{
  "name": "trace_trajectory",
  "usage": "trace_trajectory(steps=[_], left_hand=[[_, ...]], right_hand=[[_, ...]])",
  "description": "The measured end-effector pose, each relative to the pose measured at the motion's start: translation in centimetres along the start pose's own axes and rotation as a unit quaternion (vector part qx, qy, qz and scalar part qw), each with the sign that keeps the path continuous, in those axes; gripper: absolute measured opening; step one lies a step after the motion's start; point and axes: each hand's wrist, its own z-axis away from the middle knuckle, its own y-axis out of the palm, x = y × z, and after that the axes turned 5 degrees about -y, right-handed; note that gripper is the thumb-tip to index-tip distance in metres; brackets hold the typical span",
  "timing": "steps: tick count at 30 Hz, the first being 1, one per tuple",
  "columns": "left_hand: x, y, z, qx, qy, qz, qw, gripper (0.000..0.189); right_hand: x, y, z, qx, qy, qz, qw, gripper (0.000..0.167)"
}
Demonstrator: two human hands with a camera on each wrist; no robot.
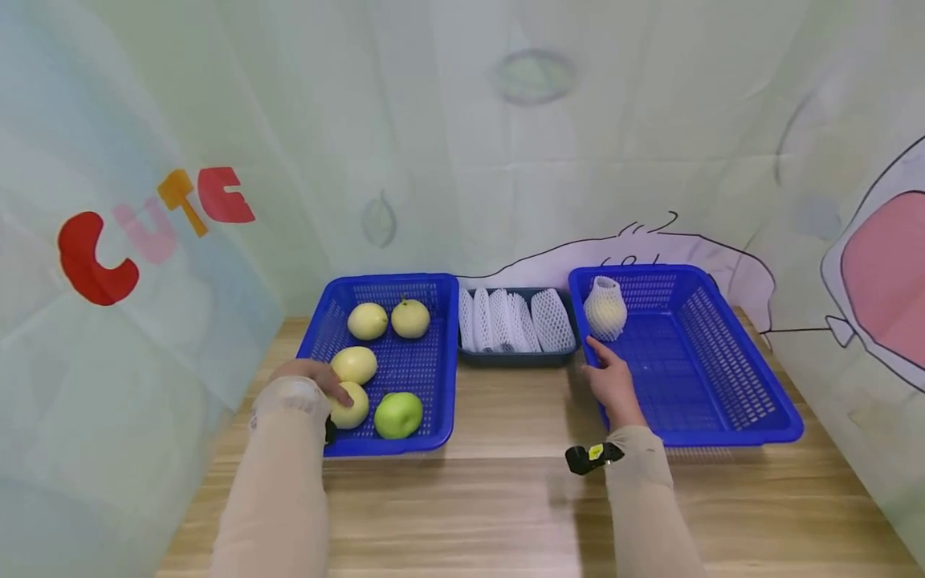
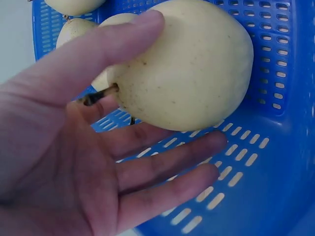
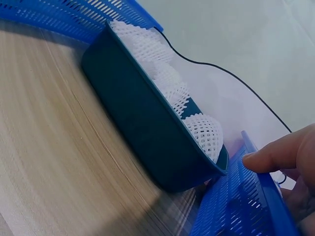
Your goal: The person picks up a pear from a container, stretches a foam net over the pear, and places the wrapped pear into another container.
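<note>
My left hand (image 1: 307, 374) is in the left blue basket (image 1: 450, 401), at a pale yellow pear (image 1: 352, 409). In the left wrist view the thumb lies over that pear (image 2: 192, 64), near its dark stem, and the fingers reach beneath it. Another pear (image 1: 355, 365) lies right behind it, two more sit at the back, and a green apple (image 1: 398, 415) is to the right. My right hand (image 1: 614, 385) grips the left rim of the right blue basket (image 1: 694, 437), thumb (image 3: 261, 161) outside. Inside, by that rim, stands a pear in a white foam net (image 1: 605, 309).
Between the baskets a dark green tray (image 1: 516, 359) holds several white foam net sleeves (image 1: 552, 321). Everything stands on a wood-grain table (image 1: 506, 498). A printed curtain (image 1: 462, 160) hangs close behind and at both sides.
</note>
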Motion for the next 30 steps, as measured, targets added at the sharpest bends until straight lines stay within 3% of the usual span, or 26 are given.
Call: trace_trajectory(steps=[4, 8, 12, 16, 21, 25, 28, 30], left_hand=[[-0.1, -0.1, -0.7, -0.006, -0.013, -0.048, 0.9987, 0.109], [-0.5, -0.2, -0.7, 0.012, 0.004, -0.108, 0.9941, 0.112], [-0.5, 0.2, -0.7, 0.031, -0.012, -0.056, 0.9979, 0.124], [-0.1, 0.9, -1.1, 0.019, -0.041, 0.002, 0.999, 0.131], [-0.6, 1.0, -0.5, -0.003, -0.042, -0.004, 0.9991, 0.121], [-2.0, 0.0, 0.9, 0.015, 0.02, -0.1, 0.9947, 0.101], [-3.0, -0.6, 1.5, 0.037, 0.124, -0.195, 0.9723, 0.085], [-3.4, -0.7, 2.1, 0.043, 0.183, -0.194, 0.9628, 0.079]], right_hand=[[0.2, 0.1, -0.1, 0.005, 0.002, -0.004, 1.0, 0.056], [0.3, 0.0, -0.5, 0.008, 0.002, 0.017, 0.9998, 0.055], [0.5, 0.0, -0.7, 0.011, -0.004, 0.04, 0.9991, 0.054], [0.5, 0.0, -0.7, 0.003, -0.019, 0.061, 0.9979, 0.051], [0.3, 0.1, -0.5, -0.011, -0.023, 0.103, 0.9944, 0.048], [0.0, 0.1, -0.5, -0.019, -0.022, 0.107, 0.9938, 0.048], [-0.2, 0.0, -0.5, -0.021, -0.021, 0.101, 0.9944, 0.048], [-0.3, -0.1, -0.4, -0.02, -0.02, 0.095, 0.995, 0.048]])
